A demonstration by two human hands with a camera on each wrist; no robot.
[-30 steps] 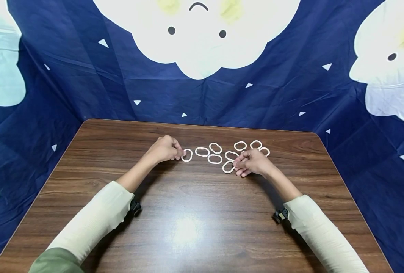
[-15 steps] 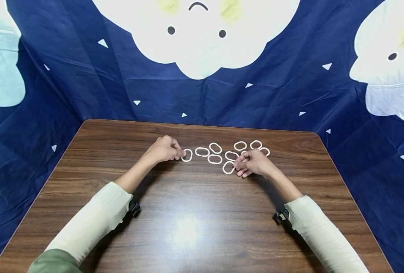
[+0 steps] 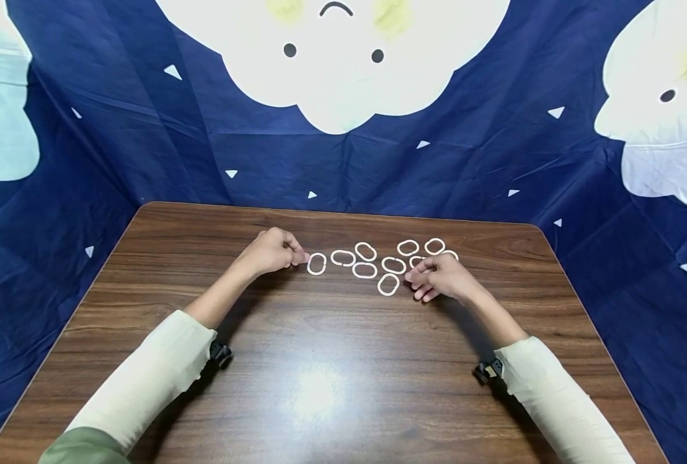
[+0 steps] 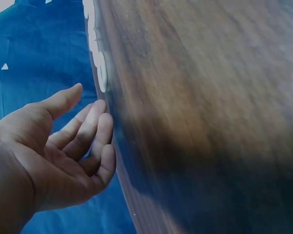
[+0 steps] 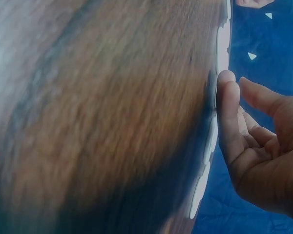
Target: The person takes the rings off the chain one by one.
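A white oval ring [image 3: 316, 274] with a small break in its side lies flat at the left end of a row of similar rings. My left hand [image 3: 275, 250] is just left of it, fingertips at its edge; in the left wrist view, the thumb [image 4: 64, 100] stands apart from loosely bent fingers. Another white oval ring [image 3: 387, 295] lies nearest me on the right side of the row. Beside it is my right hand [image 3: 443, 278], thumb and index finger parted with nothing between them. It partly covers rings behind it.
Several more white rings, such as the middle ring [image 3: 365, 278] and the far ring [image 3: 408, 255], lie scattered on the brown wooden table [image 3: 343, 335]. Blue cloth [image 3: 343, 171] with cloud shapes hangs behind and at both sides.
Both hands have drawn slightly outward, the left to the left and the right to the right. Their fingers have come off the two end rings, which stay on the table.
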